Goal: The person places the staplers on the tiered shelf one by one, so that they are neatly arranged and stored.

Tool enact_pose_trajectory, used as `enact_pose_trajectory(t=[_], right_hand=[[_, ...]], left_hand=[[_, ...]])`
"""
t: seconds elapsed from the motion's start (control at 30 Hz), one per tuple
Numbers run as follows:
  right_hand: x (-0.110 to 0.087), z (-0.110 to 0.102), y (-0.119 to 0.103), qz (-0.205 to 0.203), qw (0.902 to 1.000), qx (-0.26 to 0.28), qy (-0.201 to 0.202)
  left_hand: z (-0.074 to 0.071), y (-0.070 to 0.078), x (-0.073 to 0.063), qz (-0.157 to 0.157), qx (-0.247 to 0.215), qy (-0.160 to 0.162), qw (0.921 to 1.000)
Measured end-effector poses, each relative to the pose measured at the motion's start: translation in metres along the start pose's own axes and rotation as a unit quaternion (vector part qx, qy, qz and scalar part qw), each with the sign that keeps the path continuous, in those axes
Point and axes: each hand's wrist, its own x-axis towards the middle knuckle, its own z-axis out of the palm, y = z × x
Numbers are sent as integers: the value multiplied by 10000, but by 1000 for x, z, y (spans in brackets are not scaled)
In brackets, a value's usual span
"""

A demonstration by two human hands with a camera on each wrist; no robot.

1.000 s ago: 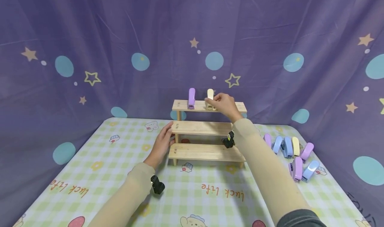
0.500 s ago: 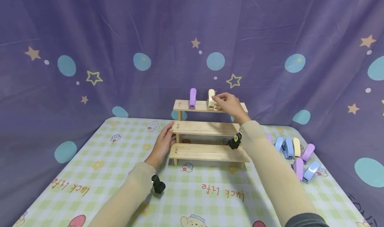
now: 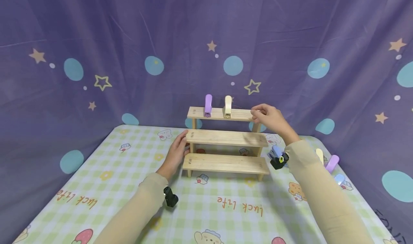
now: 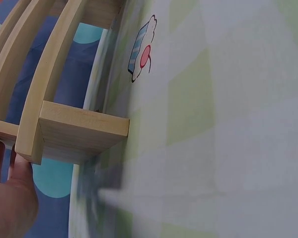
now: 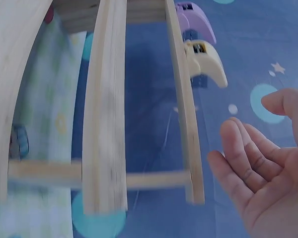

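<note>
A three-step wooden shelf rack (image 3: 226,137) stands on the table. My left hand (image 3: 175,154) holds its left end at the middle board; in the left wrist view the fingertips (image 4: 21,166) meet the board ends. On the top board a purple stapler (image 3: 208,106) and a cream stapler (image 3: 227,107) stand side by side, apart from each other. Nothing is in my right hand (image 3: 271,119), which is by the right end of the top board. Its fingers are loosely bent in the right wrist view, clear of the cream stapler (image 5: 207,63).
Right of the rack lie more staplers, partly hidden by my right arm: a blue stapler (image 3: 276,152), a cream stapler (image 3: 319,155), a purple stapler (image 3: 332,163) and another blue stapler (image 3: 339,179). A checked cloth (image 3: 129,186) covers the table. A purple curtain (image 3: 180,29) hangs behind.
My right hand has let go of the cream stapler and moved right, away from it. The stapler stays standing on the top board. The left hand keeps its place on the rack.
</note>
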Motion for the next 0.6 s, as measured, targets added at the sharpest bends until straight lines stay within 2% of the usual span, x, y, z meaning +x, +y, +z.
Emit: enact_pose_trajectory(t=[0.2, 0.43, 0.6], right_hand=[[-23, -22, 17, 26, 9997, -255, -24], [-57, -44, 37, 13, 9977, -637, -225], [-78, -59, 55, 56, 9971, -644, -400]], left_hand=[[1, -2, -1, 135, 96, 65, 9998], [2, -1, -1, 154, 129, 51, 9998], [1, -2, -1, 132, 142, 74, 9998]])
